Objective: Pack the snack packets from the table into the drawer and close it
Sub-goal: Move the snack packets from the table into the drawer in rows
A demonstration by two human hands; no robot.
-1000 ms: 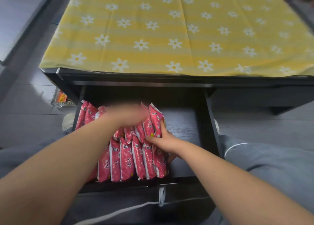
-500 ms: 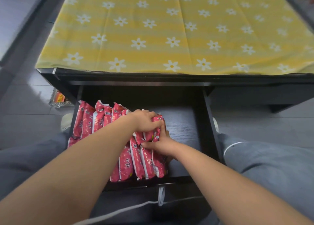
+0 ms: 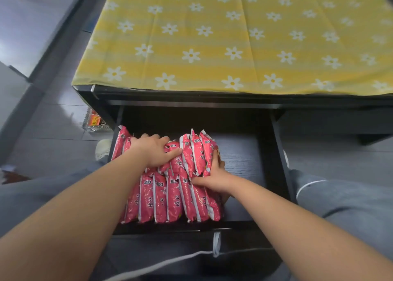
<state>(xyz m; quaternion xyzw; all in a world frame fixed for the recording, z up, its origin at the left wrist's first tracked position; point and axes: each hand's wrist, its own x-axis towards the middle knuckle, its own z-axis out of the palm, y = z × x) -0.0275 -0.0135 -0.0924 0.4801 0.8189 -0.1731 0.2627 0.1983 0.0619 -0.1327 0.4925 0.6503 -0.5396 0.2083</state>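
Several pink snack packets (image 3: 161,198) stand on edge in two rows in the left part of the open black drawer (image 3: 240,159). My left hand (image 3: 154,151) lies palm down on the back row, fingers curled over the packet tops. My right hand (image 3: 214,174) presses against the right end of the rows, thumb on the front row and fingers along the side of the back packets. The yellow flowered tablecloth (image 3: 234,36) on the table above bears no packets.
The drawer's right part is bare dark wood. Its front panel (image 3: 170,229) is near my lap. My grey trouser legs flank the drawer. A small wire basket (image 3: 94,121) with an orange item sits on the floor at the left.
My left hand slid left along the back row and now rests flat on it. The rightmost back packets now stand upright and uncovered. The view shifted, so the table sits further right.
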